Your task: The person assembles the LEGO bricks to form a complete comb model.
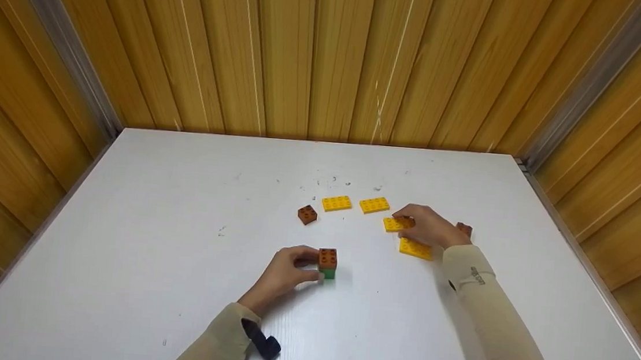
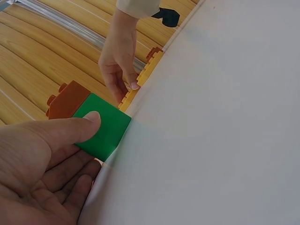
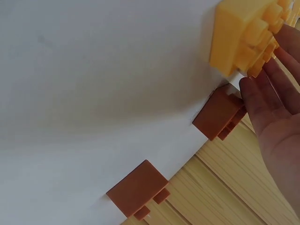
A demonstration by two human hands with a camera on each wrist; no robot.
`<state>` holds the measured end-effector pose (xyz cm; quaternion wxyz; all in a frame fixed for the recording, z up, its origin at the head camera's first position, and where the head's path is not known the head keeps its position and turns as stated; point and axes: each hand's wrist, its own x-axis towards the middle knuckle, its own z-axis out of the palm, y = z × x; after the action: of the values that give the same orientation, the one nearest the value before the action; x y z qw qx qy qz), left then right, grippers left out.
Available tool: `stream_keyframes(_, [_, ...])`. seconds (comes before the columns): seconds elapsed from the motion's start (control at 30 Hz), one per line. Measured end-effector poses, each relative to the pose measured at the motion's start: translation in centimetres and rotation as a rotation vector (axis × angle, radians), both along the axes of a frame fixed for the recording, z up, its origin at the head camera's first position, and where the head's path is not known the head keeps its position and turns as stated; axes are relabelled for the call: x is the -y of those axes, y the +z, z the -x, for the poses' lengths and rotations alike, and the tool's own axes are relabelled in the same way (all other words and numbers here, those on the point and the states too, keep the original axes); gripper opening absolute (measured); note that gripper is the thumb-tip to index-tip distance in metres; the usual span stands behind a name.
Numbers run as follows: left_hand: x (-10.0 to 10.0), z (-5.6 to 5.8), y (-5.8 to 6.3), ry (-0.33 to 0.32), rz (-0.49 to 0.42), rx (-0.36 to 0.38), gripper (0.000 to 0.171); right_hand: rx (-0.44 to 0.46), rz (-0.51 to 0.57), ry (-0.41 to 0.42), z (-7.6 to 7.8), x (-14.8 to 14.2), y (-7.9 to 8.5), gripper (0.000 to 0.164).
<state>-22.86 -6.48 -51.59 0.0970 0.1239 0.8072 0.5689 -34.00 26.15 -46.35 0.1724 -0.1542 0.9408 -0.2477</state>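
Observation:
Near the middle of the table, my left hand [image 1: 285, 267] grips a green toy building brick [image 2: 108, 123] between thumb and fingers. A brown brick [image 1: 327, 258] with studs sits on top of the green one. Farther off to the right, my right hand [image 1: 429, 225] pinches a flat yellow brick [image 1: 393, 225] at its far and near sides, covering its right end. Another yellow brick [image 1: 415, 248] lies just nearer than the right thumb. In the right wrist view this near yellow brick [image 3: 234, 35] partly hides the pinched one.
Two more flat yellow bricks [image 1: 336, 203] [image 1: 374, 205] lie toward the back, beside a brown brick [image 1: 307, 215]. Brown bricks also lie right of the right hand, one [image 1: 464, 230] partly behind its wrist. Wood-look walls [image 1: 331, 59] enclose the white table [image 1: 150, 200].

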Motion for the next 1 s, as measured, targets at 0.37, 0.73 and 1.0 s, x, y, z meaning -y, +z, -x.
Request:
stream_keyframes(0.37, [0.02,0.08,0.05,0.0,-0.007,0.003,0.038,-0.034,0.031,0.011,0.24,-0.06,-0.35,0.038])
stream_keyframes(0.73, [0.11,0.28,-0.19,-0.011,-0.016,0.002,0.039,-0.048,0.063,0.031,0.22,-0.04,-0.44,0.036])
stream_keyframes(1.0, [0.11,0.24,-0.1,-0.007,-0.024,0.017,0.041,-0.068,0.03,0.06,0.45,-0.03,-0.52,0.036])
